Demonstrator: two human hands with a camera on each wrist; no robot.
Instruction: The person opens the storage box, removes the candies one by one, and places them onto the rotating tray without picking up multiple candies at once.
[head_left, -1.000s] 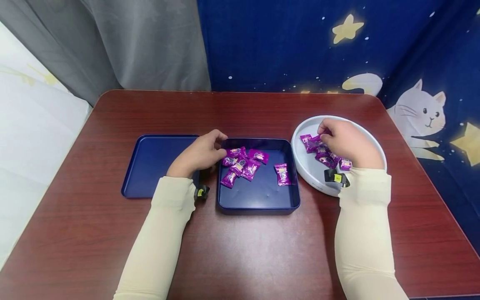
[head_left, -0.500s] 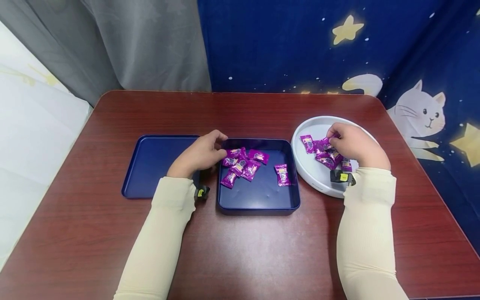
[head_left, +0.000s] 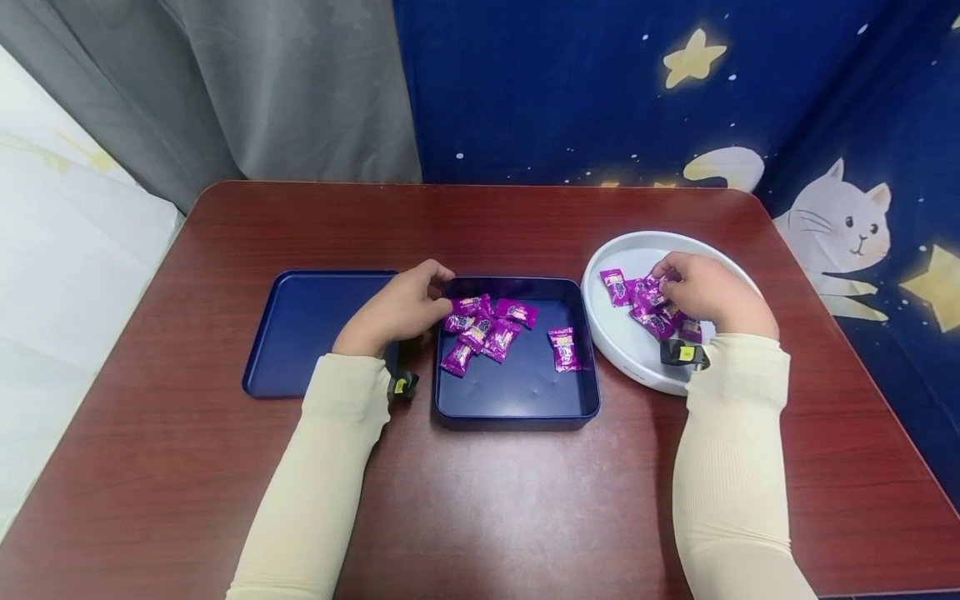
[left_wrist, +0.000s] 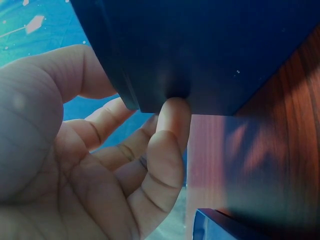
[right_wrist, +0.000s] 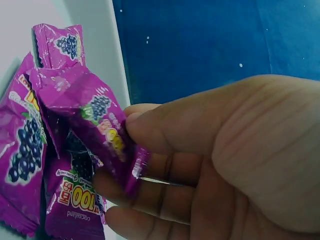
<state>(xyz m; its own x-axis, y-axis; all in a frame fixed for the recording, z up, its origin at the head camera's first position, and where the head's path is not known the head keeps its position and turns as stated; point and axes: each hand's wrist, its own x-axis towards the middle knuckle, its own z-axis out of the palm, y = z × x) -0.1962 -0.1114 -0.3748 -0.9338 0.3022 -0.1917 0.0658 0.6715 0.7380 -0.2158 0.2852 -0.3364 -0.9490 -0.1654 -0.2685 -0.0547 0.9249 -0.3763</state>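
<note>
In the head view my left hand [head_left: 396, 310] holds the left wall of a navy blue box [head_left: 517, 403] near its back corner. The left wrist view shows the thumb hooked over the rim and a fingertip against the outer wall [left_wrist: 210, 55]. Several purple wrapped candies [head_left: 500, 339] lie inside, mostly at the left; a single candy [head_left: 565, 349] is at the right. Over a round white tray [head_left: 624, 357], my right hand [head_left: 711, 290] pinches one grape candy [right_wrist: 102, 112] between thumb and fingers. It lies over other candies [right_wrist: 25, 150] in the tray.
A flat navy lid [head_left: 318, 321] lies left of the box, partly behind the left hand and wrist. The reddish-brown table [head_left: 517, 517] carries everything. Blue and grey curtains [head_left: 300, 83] hang behind its far edge. A small black camera [head_left: 682, 353] sits at the right wrist.
My right hand has shifted slightly right within the tray, then dipped a little, and now pinches a candy. The left hand and the box have stayed put.
</note>
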